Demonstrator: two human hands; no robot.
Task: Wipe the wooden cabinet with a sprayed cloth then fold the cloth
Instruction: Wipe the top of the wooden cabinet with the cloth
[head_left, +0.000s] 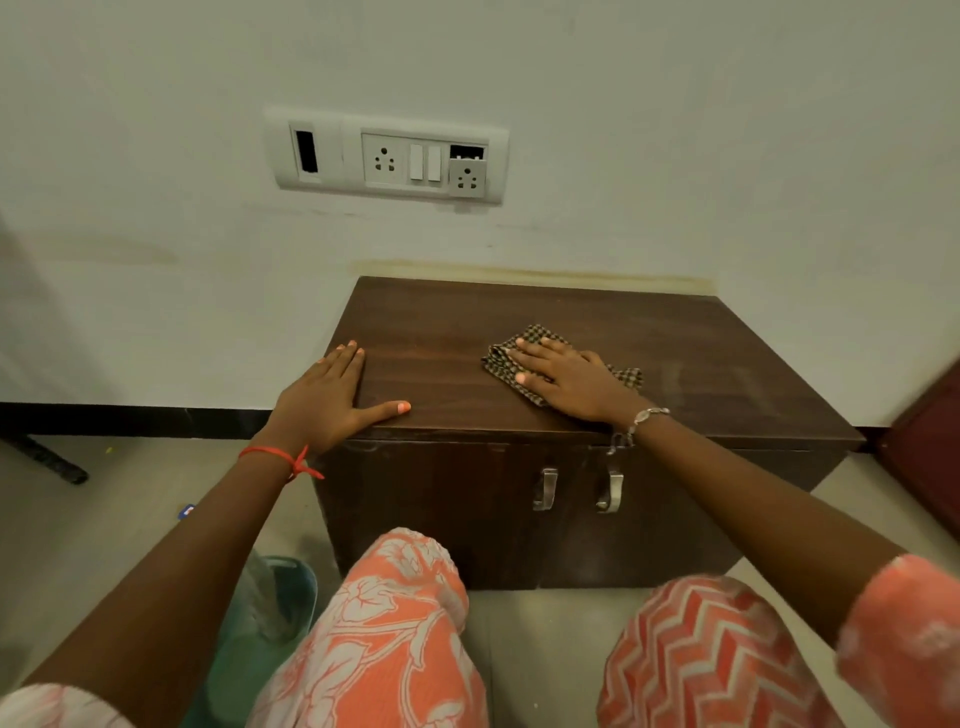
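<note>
Wiping is the step in hand: the wooden cabinet (545, 364) stands against the wall, and my left hand (324, 400) lies flat and spread on its front left corner, bracing. My right hand (566, 376) presses open-palmed, fingers spread, on the checked cloth (506, 361) at mid-top. Next I judge strokes toward the far right corner; folding waits.

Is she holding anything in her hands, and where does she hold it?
Nothing is gripped. The right hand lies flat on the middle of the checked cloth, pressing it down. The left hand rests open on the wooden cabinet.
</note>
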